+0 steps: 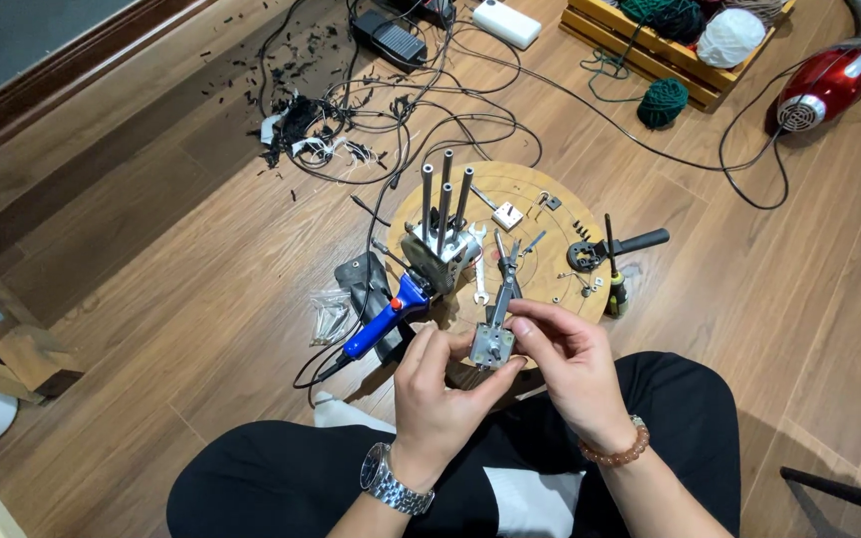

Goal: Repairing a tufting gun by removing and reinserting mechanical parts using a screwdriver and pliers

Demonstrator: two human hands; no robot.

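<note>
Grey metal block [491, 345] pinched between both your hands | left hand [437, 391] cups underneath | right hand [562, 351] fingers closed on top | pliers [506, 271] stick up-away

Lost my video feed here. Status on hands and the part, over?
Left hand and right hand both gripping small metal part. Held above round wooden board. Pliers, wrench on board just beyond.

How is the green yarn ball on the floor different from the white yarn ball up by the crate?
The green yarn ball is dark and the smaller of the two in this view; the white yarn ball is pale and larger. The green one lies on the wooden floor, the white one sits inside the wooden crate. Both are round wound balls.
</note>
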